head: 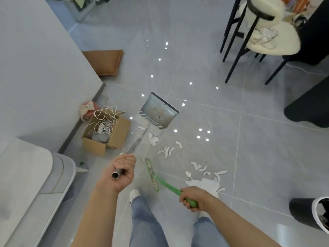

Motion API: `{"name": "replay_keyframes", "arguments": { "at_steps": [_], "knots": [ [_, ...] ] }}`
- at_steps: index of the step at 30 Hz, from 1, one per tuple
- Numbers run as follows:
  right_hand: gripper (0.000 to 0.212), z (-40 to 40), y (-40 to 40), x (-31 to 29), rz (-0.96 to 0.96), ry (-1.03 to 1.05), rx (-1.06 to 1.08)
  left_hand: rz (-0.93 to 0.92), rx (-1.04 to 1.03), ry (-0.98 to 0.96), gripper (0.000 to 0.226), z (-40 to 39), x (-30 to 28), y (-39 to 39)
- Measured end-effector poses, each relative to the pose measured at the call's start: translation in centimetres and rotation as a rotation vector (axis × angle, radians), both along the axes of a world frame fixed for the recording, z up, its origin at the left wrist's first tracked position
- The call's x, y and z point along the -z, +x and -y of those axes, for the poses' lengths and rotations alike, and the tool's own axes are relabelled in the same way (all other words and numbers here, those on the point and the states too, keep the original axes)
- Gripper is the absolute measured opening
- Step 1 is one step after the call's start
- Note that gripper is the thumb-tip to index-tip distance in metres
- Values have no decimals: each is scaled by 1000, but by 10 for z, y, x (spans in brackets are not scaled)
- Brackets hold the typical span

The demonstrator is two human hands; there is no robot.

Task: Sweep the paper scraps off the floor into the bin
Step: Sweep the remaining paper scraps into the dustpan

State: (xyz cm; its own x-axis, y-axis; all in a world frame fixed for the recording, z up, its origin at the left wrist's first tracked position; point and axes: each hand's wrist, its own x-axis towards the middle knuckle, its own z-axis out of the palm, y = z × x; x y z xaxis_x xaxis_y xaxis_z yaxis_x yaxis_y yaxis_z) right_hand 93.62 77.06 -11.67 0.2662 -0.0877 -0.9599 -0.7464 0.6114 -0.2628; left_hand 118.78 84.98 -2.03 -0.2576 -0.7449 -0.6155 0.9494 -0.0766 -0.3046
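Our left hand (122, 171) grips the metal handle (136, 145) of the dustpan (157, 113), which rests on the grey tiled floor (267, 139). Our right hand (193, 197) holds the green broom (160, 180). Torn paper scraps (203, 182) lie between pan and broom; the bin (302, 211) stands at far right.

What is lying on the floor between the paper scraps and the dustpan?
Nothing visible. Bare tile separates the paper scraps from the dustpan, and some scraps already lie at its edge. The cardboard box sits off to the left side.
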Motion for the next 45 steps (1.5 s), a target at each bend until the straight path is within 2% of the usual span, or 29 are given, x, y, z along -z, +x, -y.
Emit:
{"name": "replay_keyframes", "arguments": {
  "at_steps": [7, 10, 13, 16, 20, 25, 29, 32, 36, 40, 42, 45],
  "knots": [
    [32, -8, 190, 43, -26, 29, -50, 48, 115, -32, 42, 7, 10, 158],
    [14, -19, 266, 58, -28, 60, -60, 78, 149, 1, 38, 7, 12, 215],
    [13, -31, 315, 71, -41, 101, -26, 93, 152, 32, 36, 6, 15, 254],
    [41, -39, 351, 87, -28, 115, 76, 116, 139, 69, 39, 3, 20, 287],
    [14, -20, 355, 93, -53, 188, 345, 119, 143, 94, 42, 0, 27, 308],
    [23, 11, 297, 81, -148, 183, 461, 138, 146, 148, 46, 6, 35, 319],
    [19, 26, 232, 59, -241, 122, 513, 93, 109, 151, 48, 16, 38, 323],
    [15, 29, 220, 40, -219, 79, 525, 80, 99, 140, 55, 26, 39, 323],
    [35, 37, 240, 27, -118, 58, 526, 62, 121, 83, 51, 41, 36, 326],
    [44, 59, 282, 40, -24, 78, 548, 63, 161, 33, 40, 50, 32, 336],
    [37, 71, 318, 51, 30, 67, 512, 83, 182, 17, 35, 54, 31, 342],
    [15, 92, 378, 72, 78, 100, 482, 122, 193, 25, 30, 56, 34, 355]
  ]
}}
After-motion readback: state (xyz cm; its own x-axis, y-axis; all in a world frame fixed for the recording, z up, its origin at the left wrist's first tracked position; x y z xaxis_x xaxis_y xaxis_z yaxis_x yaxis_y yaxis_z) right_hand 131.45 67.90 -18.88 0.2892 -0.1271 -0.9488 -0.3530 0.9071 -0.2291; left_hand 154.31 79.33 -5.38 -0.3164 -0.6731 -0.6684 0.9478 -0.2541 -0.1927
